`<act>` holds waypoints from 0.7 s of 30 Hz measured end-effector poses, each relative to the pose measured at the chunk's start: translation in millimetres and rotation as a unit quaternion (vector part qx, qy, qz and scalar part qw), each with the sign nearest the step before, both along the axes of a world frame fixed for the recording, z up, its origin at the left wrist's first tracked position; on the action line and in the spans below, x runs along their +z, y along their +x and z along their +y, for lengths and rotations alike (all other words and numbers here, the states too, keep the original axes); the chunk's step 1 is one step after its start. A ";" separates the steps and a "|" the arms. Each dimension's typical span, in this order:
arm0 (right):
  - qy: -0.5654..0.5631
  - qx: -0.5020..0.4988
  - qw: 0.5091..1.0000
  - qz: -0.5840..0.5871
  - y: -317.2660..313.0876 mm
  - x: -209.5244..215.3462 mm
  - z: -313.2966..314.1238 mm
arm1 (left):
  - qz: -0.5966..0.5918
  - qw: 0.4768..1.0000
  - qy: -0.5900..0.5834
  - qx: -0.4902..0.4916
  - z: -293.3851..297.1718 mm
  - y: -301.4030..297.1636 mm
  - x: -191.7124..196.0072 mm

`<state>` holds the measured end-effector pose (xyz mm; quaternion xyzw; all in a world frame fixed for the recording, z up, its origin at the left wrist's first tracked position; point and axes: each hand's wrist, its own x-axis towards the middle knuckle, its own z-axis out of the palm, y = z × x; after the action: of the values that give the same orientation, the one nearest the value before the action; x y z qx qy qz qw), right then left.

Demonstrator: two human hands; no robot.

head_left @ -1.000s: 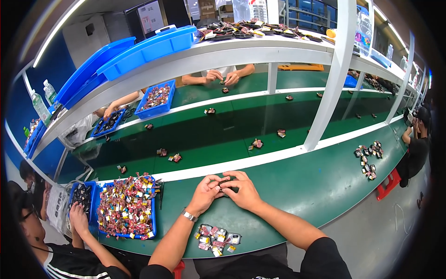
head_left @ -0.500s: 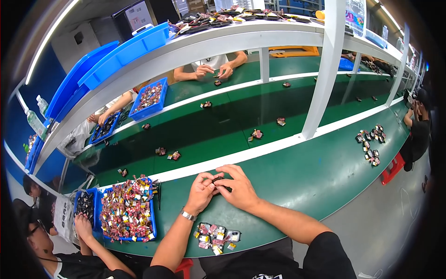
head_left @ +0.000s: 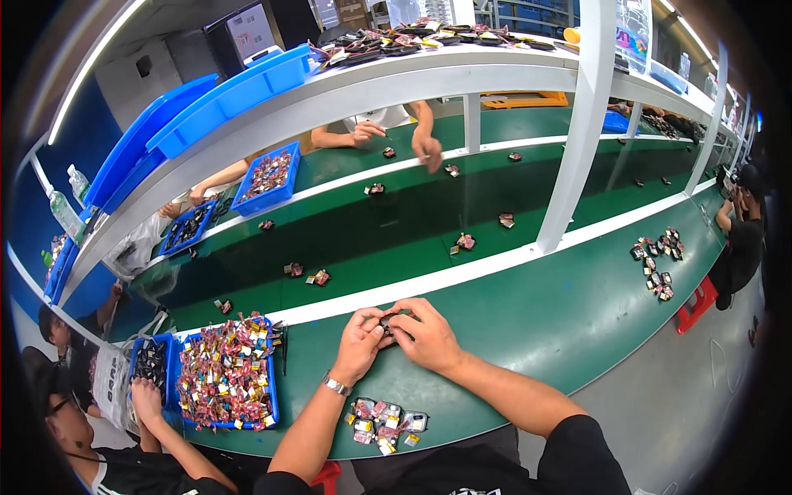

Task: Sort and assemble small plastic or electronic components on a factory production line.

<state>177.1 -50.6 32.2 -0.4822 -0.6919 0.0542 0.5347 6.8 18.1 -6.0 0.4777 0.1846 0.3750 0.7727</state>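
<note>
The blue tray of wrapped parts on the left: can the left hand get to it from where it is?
Probably yes. The blue tray sits on the green bench just left of the left hand, with bare surface between. But both hands are busy with a small dark part, and a neighbour's hand rests nearby.

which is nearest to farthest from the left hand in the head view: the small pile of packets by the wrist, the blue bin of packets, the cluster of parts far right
1. small pile of packets, just below the left hand, toward the person.
2. blue bin of packets, to the left.
3. cluster of parts, far right on the green table.
</note>
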 end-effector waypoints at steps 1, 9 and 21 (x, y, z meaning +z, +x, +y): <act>0.016 -0.008 1.000 -0.020 -0.1 0.1 1.4 | 0.004 1.000 -0.003 -0.001 0.0 0.0 1.9; 0.022 -0.033 0.997 -0.071 -4.4 -0.3 0.8 | 0.012 1.000 -0.010 -0.003 -0.3 0.3 2.6; 0.014 -0.057 0.995 -0.084 -8.3 -9.5 4.9 | 0.025 0.999 -0.033 0.013 -2.6 4.3 6.3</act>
<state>168.8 -45.7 22.8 -0.5165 -0.7063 -0.0266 0.4834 11.1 15.5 0.2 0.4584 0.2225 0.3665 0.7784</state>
